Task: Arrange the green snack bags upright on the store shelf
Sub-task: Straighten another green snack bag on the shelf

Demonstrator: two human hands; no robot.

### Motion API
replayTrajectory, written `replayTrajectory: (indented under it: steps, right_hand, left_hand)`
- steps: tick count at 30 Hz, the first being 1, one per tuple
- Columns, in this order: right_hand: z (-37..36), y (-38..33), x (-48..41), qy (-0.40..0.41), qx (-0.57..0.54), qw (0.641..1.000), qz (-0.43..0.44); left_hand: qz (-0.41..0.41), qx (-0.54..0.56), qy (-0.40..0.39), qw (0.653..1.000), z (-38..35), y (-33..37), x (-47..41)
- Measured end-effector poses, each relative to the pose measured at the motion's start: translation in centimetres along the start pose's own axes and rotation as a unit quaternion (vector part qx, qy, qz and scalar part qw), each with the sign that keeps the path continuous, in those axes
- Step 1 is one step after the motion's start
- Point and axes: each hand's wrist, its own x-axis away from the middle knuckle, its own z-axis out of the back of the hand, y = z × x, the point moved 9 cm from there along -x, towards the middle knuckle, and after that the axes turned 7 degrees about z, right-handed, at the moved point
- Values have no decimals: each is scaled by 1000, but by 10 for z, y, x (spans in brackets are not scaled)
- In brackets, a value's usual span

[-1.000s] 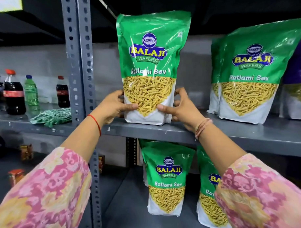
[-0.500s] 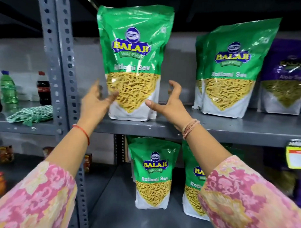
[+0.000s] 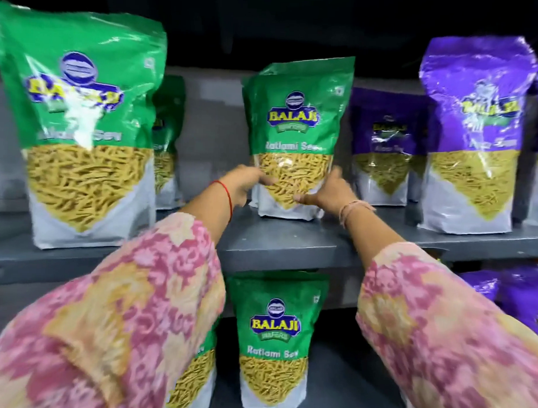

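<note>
Both hands are up on the middle green bag [image 3: 296, 137] on the upper shelf [image 3: 290, 244]. It's a Balaji Ratlami Sev pouch standing upright, set back a bit from the shelf's front edge. The left hand [image 3: 247, 180] is against the bag's lower left side with fingers reaching across the clear window part, and the right hand [image 3: 329, 192] is against the lower right side, thumb lying along the front near the bottom. So the bag sits between the two hands, each fairly spread rather than closed into a fist. The picture is blurry around the fingers, so I can't really tell whether they're squeezing the bag or just touching it.

To the left there's a big green bag [image 3: 81, 130] standing upright close to the front edge, with another green one [image 3: 168, 139] tucked behind it. To the right are purple bags [image 3: 474, 134], also upright, one at the front and one [image 3: 382, 146] farther back. On the lower shelf another green bag [image 3: 275, 341] stands upright right below the hands. Both arms are in pink and yellow floral sleeves [image 3: 129, 315], and there's a red thread [image 3: 228, 196] on the left wrist.
</note>
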Motion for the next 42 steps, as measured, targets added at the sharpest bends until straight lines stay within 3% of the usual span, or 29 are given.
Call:
replayTrajectory:
  steps: [2, 5, 10, 21, 29, 42]
  right_hand:
    - [-8, 7, -5, -25, -15, 1000, 1]
    - [-10, 13, -9, -26, -24, 999, -1]
    - [-6, 14, -5, -32, -26, 999, -3]
    - [42, 1, 47, 1, -129, 991, 47]
    - [34, -2, 64, -18, -173, 983, 55]
    - [25, 4, 66, -69, -160, 984, 46]
  left_hand:
    - [11, -24, -7, 1000, -8, -8, -18]
    - [-3, -39, 51, 998, 4, -11, -32]
    - [-22, -21, 15, 999, -6, -14, -28]
    - [-164, -49, 18, 985, -13, 12, 44]
    - [-110, -76, 36, 990, -6, -12, 55]
    - [-131, -61, 21, 989, -11, -22, 53]
